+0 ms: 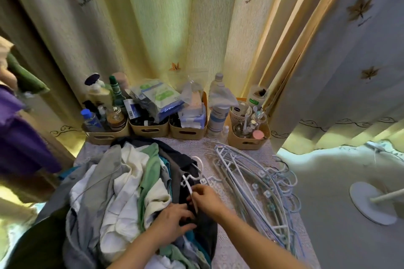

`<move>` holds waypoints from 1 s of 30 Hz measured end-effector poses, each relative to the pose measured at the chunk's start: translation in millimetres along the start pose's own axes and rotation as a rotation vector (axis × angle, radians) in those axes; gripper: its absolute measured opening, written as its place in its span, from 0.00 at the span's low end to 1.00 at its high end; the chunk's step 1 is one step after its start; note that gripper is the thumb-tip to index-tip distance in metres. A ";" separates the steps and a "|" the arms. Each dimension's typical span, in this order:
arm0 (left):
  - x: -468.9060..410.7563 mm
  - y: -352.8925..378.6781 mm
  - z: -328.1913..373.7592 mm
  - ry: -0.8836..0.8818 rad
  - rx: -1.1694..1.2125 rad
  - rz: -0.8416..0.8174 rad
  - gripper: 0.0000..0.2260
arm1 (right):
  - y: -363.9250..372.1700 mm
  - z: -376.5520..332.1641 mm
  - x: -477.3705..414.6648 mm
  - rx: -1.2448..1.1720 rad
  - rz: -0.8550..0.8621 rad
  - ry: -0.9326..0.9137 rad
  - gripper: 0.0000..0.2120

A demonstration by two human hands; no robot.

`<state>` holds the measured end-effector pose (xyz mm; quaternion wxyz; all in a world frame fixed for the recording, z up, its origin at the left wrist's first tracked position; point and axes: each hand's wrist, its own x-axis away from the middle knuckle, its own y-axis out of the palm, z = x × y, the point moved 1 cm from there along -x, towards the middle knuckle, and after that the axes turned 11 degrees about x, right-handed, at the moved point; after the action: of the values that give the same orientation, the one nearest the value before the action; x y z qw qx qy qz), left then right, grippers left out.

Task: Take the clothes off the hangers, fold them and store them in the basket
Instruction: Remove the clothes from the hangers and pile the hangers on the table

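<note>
While soft, crumpled fabric in grey, white and green heaps up as the clothes pile [122,181] on your lace-covered table [225,247], your right grip [207,200] pinches the thin white plastic hanger [189,186]. Your left grip [172,218], just beside it, curls its fingers into the dark garment [207,231] on that hanger. Slim empty hangers [251,181] lie tangled to the right, and beige bins [148,130] of bottles line the back edge.

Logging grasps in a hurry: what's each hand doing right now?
Left hand: closed, fingers curled into the dark garment.
Right hand: closed, pinching the white hanger.
</note>
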<state>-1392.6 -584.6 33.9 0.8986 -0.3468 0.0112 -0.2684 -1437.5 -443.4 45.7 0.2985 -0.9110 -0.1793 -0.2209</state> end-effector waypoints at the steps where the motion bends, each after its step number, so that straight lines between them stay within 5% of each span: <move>1: 2.1 0.4 2.0 0.000 0.021 -0.008 0.12 | 1.2 -4.1 -0.2 -0.008 -0.026 -0.024 0.12; 7: 15.6 -3.4 16.1 -0.019 0.053 -0.085 0.11 | -5.8 -29.8 -9.9 0.164 0.033 -0.125 0.03; 10: 16.1 -16.5 26.4 0.000 0.047 -0.160 0.11 | -9.4 -49.5 -19.5 0.036 0.002 -0.034 0.01; 24: 34.6 -41.6 44.1 -0.006 -0.104 -0.452 0.10 | -43.5 -83.5 -47.3 -0.165 0.011 0.181 0.13; 30: 25.1 -35.9 22.7 -0.104 -0.153 -0.103 0.11 | -113.0 -55.5 -21.2 0.067 -0.158 0.112 0.10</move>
<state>-1383.4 -605.0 77.8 0.8538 -0.4283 -0.0331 -0.2943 -1523.4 -396.5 127.5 0.3202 -0.8697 -0.2409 -0.2882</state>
